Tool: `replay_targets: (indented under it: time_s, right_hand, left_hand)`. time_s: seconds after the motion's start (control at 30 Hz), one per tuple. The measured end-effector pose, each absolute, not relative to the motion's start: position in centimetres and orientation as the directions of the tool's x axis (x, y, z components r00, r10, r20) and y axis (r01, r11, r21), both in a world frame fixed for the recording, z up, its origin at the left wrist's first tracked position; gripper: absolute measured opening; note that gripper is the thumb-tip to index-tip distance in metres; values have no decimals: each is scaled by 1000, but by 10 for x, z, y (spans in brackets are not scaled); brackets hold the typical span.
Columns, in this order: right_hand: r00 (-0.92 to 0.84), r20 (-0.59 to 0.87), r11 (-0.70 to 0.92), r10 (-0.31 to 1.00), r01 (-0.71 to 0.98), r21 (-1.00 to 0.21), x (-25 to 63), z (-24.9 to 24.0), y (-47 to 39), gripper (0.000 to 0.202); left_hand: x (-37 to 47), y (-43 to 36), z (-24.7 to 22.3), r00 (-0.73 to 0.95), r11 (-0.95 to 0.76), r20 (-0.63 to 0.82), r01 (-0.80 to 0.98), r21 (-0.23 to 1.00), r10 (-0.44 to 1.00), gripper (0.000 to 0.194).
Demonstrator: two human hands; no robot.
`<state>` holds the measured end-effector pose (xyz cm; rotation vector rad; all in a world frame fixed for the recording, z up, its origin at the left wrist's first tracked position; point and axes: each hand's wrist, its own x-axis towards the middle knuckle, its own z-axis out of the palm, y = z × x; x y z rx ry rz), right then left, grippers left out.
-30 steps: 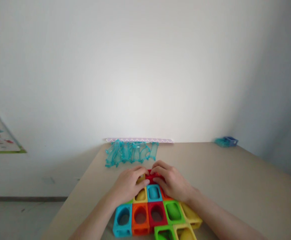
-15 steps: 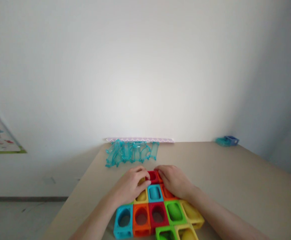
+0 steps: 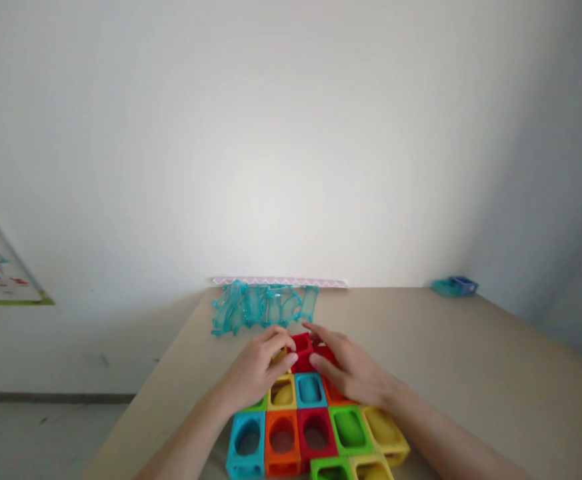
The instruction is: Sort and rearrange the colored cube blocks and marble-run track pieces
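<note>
Colourful hollow cube blocks stand joined edge to edge on the table in front of me. At the far side of the group, my left hand has its thumb and curled fingers around a yellow block, its fingertips against the red block beside it. My right hand lies over the far right blocks, thumb and forefinger spread apart near the red block's right side. That red block looks slightly raised. Closer to me are a light blue block, a dark red block and a green block.
Clear teal track pieces lie in a heap at the table's back left, before a lilac patterned strip along the wall. A dark blue container and teal pieces sit at the back right corner.
My right hand's thumb and forefinger have spread apart at the far red block. That block shows more of its front face and looks raised. My left hand has shifted slightly left.
</note>
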<state>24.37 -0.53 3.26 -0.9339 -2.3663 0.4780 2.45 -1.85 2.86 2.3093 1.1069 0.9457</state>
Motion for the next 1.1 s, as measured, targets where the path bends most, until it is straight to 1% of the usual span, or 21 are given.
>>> replay_targets:
  time_s: [0.07,0.1,0.17,0.2,0.27,0.33,0.37,0.47,0.53,0.6,0.7,0.77,0.9,1.0,1.03,1.1]
  right_hand:
    - [-621,360,706,696,499,-503,245,31,-5,62]
    - [-627,358,709,692,498,-499,245,30,-5,62]
    - [-629,345,703,697,501,-505,244,30,-5,51]
    - [-624,332,689,707,506,-518,243,30,-5,45]
    - [-608,313,661,729,508,-553,242,32,-4,39]
    - [-580,310,630,754,501,-594,241,32,-2,37]
    - [-554,313,609,771,498,-617,242,32,-1,36]
    - [-484,322,546,813,444,-710,244,31,1,36]
    - [-483,342,543,806,374,-752,246,30,0,37]
    - [-507,389,586,769,317,-746,248,30,-2,42]
    - [-545,435,655,717,314,-687,249,31,-5,49]
    - [-554,439,678,707,356,-643,248,31,-7,54]
    - [-502,489,700,713,476,-532,247,32,-11,60]
    - [-556,461,722,691,507,-470,245,33,-13,57]
    - [-584,438,729,683,513,-453,244,33,-14,54]
    - [-626,402,742,668,523,-419,243,33,-14,40]
  left_hand:
    - [25,-19,29,458,-598,392,523,607,798,14]
    - [26,-19,29,458,-594,386,527,608,801,14]
    - [26,-19,28,456,-577,363,536,616,812,13]
    - [26,-19,28,452,-562,347,542,625,822,16]
    - [25,-19,25,433,-523,311,555,647,846,33]
    - [24,-18,23,423,-488,273,570,661,864,51]
    - [24,-18,22,423,-478,259,577,662,868,56]
    - [23,-17,20,438,-475,238,582,660,867,65]
    - [24,-17,20,437,-484,255,565,668,862,70]
    - [25,-19,22,440,-504,285,540,674,852,68]
    - [26,-21,26,452,-533,319,501,682,833,53]
    - [26,-22,28,440,-529,332,470,706,834,46]
    - [24,-21,29,393,-500,360,355,790,846,38]
    - [24,-19,29,375,-486,372,276,829,849,34]
    - [25,-18,28,370,-479,372,258,839,851,33]
    - [26,-18,28,354,-458,366,224,860,861,31]
